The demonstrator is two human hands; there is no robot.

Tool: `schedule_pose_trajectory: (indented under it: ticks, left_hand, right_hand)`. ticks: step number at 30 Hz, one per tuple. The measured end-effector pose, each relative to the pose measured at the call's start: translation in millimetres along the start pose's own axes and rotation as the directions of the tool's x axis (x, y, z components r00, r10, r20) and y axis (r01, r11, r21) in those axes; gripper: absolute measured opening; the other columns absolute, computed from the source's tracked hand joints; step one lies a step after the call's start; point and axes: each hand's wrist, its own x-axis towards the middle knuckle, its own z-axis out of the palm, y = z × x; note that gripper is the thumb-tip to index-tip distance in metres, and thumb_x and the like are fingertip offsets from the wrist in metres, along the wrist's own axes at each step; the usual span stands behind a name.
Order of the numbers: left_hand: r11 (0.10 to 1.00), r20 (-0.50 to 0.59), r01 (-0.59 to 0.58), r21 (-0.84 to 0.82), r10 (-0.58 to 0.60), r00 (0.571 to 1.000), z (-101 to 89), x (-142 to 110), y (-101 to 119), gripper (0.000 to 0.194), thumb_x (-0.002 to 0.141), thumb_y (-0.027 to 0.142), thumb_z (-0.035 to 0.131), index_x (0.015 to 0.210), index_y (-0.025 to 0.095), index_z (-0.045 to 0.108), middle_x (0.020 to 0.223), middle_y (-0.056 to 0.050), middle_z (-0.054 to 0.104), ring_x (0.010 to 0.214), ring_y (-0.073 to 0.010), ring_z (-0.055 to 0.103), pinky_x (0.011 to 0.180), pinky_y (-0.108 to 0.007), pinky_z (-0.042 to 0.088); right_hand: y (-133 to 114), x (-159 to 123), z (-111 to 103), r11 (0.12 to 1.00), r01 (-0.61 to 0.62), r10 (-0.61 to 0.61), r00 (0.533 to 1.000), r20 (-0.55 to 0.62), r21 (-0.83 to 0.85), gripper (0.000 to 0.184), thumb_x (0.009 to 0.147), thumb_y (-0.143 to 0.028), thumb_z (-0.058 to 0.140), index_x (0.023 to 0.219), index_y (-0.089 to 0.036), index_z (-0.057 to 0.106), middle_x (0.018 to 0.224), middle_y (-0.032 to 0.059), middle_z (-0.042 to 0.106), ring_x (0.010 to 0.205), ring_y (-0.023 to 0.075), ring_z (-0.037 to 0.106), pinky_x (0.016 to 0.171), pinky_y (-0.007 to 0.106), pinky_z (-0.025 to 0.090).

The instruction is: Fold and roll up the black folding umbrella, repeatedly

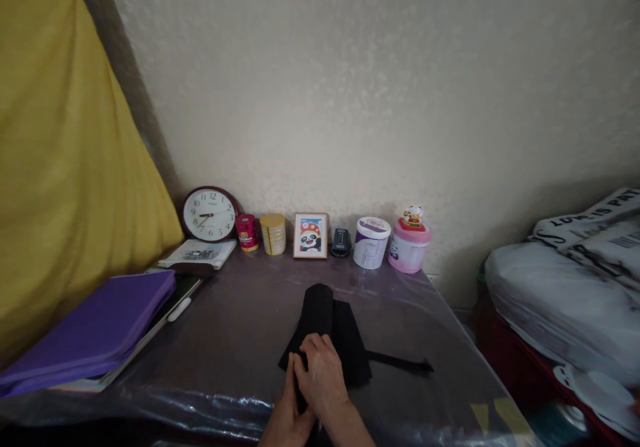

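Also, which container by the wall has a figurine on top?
The pink container, rightmost in the row: only its lid carries a cat figurine.

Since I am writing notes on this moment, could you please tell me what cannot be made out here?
All in the head view:
- What the left hand grips: partly hidden by the right hand.
- The near end of the black fabric: covered by both hands.
- Brand lettering on the round clock: too small.
- The full lettered bag: cut off by the right edge.
- The teal object, lower right: blurred.
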Motion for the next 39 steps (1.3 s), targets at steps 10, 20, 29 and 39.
schedule_pose_trajectory:
  ticks: [10, 20, 29, 39]
  left_hand:
    - [0.995, 0.069, 0.042, -0.092, -0.035, 0.997, -0.5, -0.3, 26.2, 0.108, 0.063, 0.038, 0.066, 0.14, 0.017, -0.007, 0.137, -0.015, 0.037, 0.12, -0.024, 0.045, 0.093, -0.031, 0.042]
    - [0.991, 0.158, 0.102, -0.09, -0.087, 0.984, -4.9, -3.9, 38.8, 0.091, 0.068, 0.035, 0.064, 0.138, 0.023, 0.007, 0.101, -0.008, 0.064, 0.08, -0.0191, 0.064, 0.071, -0.031, 0.051]
    - [0.988, 0.139, 0.153, -0.003, -0.151, 0.979, -5.8, -9.6, 44.8, 0.078, 0.079, 0.032, 0.045, 0.14, 0.026, -0.004, 0.068, 0.003, 0.063, 0.042, -0.0116, 0.055, 0.043, -0.023, 0.046]
    - [0.974, 0.045, 0.221, 0.048, -0.223, 0.974, 1.4, -11.0, 49.8, 0.077, 0.078, 0.025, 0.042, 0.14, 0.028, -0.004, 0.057, 0.006, 0.058, 0.035, -0.0101, 0.051, 0.036, -0.02, 0.042]
  right_hand:
    - [7.3, -6.8, -3.0, 0.994, 0.076, -0.08, 0.996, 0.05, 0.073, 0.024, 0.071, -0.003, 0.046, 0.08, -0.018, 0.062, 0.084, 0.0045, 0.062, 0.082, 0.0185, 0.056, 0.082, 0.031, 0.042]
    - [-0.2, -13.5, -15.4, 0.929, -0.04, 0.009, 0.996, 0.087, 0.367, 0.025, 0.064, 0.0, 0.044, 0.074, -0.02, 0.057, 0.075, -0.0003, 0.059, 0.072, 0.0126, 0.057, 0.068, 0.022, 0.045]
    - [40.1, 2.1, -28.9, 0.813, 0.079, -0.047, 0.996, -0.071, 0.576, 0.023, 0.087, -0.021, 0.04, 0.094, -0.022, 0.062, 0.1, 0.0035, 0.063, 0.096, 0.0144, 0.057, 0.087, 0.031, 0.044]
    - [76.7, 75.6, 25.0, 0.964, 0.19, -0.196, 0.981, 0.015, 0.185, 0.027, 0.087, -0.021, 0.042, 0.107, -0.026, 0.06, 0.121, 0.0022, 0.057, 0.122, 0.0169, 0.04, 0.102, 0.045, 0.023]
